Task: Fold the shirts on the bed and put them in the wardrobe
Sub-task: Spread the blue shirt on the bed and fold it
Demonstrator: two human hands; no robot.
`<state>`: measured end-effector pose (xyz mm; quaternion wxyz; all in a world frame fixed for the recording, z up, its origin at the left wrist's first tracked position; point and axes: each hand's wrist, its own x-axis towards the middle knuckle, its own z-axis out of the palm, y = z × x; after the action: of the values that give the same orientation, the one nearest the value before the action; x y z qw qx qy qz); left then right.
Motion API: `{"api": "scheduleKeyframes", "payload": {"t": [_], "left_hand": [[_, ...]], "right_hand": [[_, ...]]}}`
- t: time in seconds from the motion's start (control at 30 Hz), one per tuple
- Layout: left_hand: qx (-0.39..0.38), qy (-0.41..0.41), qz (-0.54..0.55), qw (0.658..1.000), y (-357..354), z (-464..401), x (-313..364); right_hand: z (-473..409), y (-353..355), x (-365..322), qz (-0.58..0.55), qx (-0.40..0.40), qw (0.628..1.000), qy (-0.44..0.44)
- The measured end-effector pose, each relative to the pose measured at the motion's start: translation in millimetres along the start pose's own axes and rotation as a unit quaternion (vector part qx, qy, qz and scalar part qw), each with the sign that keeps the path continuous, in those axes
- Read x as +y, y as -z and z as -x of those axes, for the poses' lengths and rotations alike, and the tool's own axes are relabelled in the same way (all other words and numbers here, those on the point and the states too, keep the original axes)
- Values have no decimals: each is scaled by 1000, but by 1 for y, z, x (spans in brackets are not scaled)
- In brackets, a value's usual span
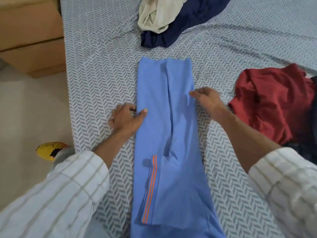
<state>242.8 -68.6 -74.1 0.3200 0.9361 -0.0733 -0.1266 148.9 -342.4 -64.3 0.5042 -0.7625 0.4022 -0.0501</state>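
Blue shirt (169, 134) lies mid-bed, folded lengthwise into a long narrow strip running from the near edge away from the person, two orange stripes (150, 189) on its near left part. Left hand (126, 118) sits at the strip's left edge about halfway up: thumb on top of the cloth, fingers curled at or under the edge, so it pinches the shirt's side. Right hand (205, 98) is at the right edge, a bit farther up, fingers curled with the tips at the fold; looks like a pinch on the fabric edge, though motion blur makes the contact hard to confirm. Both sleeves (56, 191) are white with pale checks. Bed sheet (103, 66) has a grey herringbone print, some wrinkles around the strip. Other clothes unfolded on the bed: red shirt (269, 103) crumpled just right of the right forearm, near but apart from the blue strip, with a dark garment (313, 134) under its right side; cream shirt (157, 12) bunched on top of a navy shirt (180, 30) at the far end, just beyond the strip's top, not touching. Off the bed on the left: beige floor (30, 117), wooden furniture (30, 31) in the far corner, yellow slipper (49, 150) by the bed edge.
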Motion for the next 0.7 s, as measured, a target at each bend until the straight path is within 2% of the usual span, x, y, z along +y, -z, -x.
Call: {"api": "scheduleKeyframes", "payload": {"t": [0.17,0.27,0.4,0.53,0.7], "left_hand": [[-18,-9,10,1000,-13,-88,31],[-57,-3,49,997,-20,-124,51],[-71,18,88,993,-21,-168,64],[-32,30,131,990,-27,-209,58],[-14,31,168,985,-25,-203,69]], "right_hand": [[-80,-6,-23,-53,-31,997,-51],[-112,-9,-33,-58,-29,995,-73],[-134,-10,-49,-70,-60,995,-33],[-150,-10,-51,-102,-53,993,-2],[-161,-9,-42,-108,-59,992,23]]}}
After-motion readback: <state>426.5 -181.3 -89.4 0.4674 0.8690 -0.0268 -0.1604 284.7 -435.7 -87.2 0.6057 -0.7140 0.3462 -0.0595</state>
